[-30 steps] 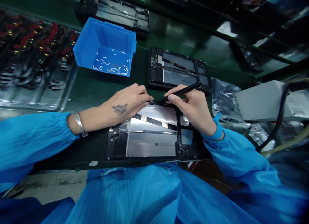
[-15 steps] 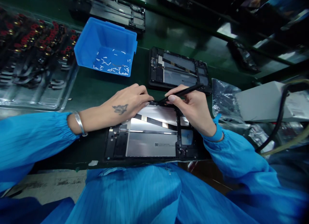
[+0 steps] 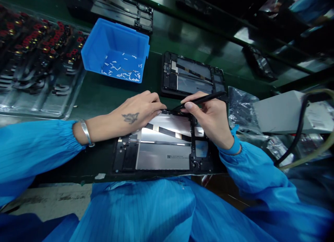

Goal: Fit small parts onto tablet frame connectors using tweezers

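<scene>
An opened tablet [image 3: 163, 160], with its black frame and silver inside showing, lies flat on the bench in front of me. My left hand [image 3: 142, 109] reaches over its upper left part, thumb and forefinger pinched together at the far edge; whatever lies between those fingertips is hidden. Held like a pen in my right hand [image 3: 208, 113] are slim black tweezers [image 3: 206, 97]. Their tip points left and down at the tablet's far edge, just right of my left fingertips. Whether the tip touches the frame I cannot tell.
Beyond my hands sits another opened tablet [image 3: 193, 76]. A blue bin [image 3: 90, 50] holds small white strips. At left is a clear tray [image 3: 66, 111] of red and black parts with ribbon cables. A white box [image 3: 279, 111] and cables stand at right.
My right hand and the tweezers have shifted slightly to the right. My left hand and the tablet stay almost where they were.
</scene>
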A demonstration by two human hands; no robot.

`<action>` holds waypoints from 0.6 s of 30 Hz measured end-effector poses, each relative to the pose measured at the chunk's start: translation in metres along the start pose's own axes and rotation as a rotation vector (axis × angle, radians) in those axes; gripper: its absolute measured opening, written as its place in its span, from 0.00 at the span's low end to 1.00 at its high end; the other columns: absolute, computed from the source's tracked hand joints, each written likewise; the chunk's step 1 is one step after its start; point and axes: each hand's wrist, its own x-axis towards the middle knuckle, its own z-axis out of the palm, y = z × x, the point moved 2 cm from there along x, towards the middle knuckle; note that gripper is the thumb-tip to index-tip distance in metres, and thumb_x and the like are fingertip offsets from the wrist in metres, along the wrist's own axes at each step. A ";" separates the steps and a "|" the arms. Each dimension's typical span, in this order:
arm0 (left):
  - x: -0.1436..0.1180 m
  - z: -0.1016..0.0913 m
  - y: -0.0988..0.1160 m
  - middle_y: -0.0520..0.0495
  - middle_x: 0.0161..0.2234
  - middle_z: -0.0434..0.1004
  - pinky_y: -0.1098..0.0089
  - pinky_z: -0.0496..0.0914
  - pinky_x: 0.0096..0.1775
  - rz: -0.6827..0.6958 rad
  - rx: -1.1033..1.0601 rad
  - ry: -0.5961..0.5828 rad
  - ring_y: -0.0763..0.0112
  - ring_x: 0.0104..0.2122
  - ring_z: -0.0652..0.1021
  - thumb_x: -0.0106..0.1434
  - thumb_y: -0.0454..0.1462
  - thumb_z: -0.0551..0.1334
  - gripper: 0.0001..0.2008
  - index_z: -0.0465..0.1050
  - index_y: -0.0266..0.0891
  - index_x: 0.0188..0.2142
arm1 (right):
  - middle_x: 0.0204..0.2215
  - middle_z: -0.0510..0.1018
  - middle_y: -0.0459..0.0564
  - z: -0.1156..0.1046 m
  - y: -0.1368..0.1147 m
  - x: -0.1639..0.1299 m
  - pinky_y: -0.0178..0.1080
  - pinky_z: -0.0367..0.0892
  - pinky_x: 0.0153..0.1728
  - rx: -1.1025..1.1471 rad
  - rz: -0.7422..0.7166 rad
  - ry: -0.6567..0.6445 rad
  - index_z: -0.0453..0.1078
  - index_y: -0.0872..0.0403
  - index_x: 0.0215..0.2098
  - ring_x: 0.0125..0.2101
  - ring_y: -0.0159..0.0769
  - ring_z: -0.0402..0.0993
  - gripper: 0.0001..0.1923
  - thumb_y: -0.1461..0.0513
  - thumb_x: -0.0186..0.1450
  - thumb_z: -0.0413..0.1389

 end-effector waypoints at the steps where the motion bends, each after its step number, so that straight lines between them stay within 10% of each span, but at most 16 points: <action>1: 0.000 0.000 0.000 0.44 0.44 0.73 0.67 0.64 0.36 -0.001 0.000 0.000 0.63 0.41 0.73 0.76 0.38 0.52 0.15 0.74 0.40 0.53 | 0.36 0.80 0.47 0.000 0.000 0.000 0.32 0.73 0.30 0.000 0.000 -0.002 0.77 0.53 0.38 0.33 0.32 0.79 0.12 0.53 0.68 0.61; 18: 0.001 -0.001 0.002 0.44 0.44 0.73 0.66 0.66 0.37 -0.028 -0.009 -0.022 0.62 0.42 0.74 0.75 0.38 0.51 0.16 0.74 0.41 0.53 | 0.36 0.81 0.48 0.003 0.000 0.001 0.34 0.75 0.31 -0.019 0.005 -0.014 0.77 0.53 0.38 0.34 0.34 0.80 0.16 0.48 0.68 0.61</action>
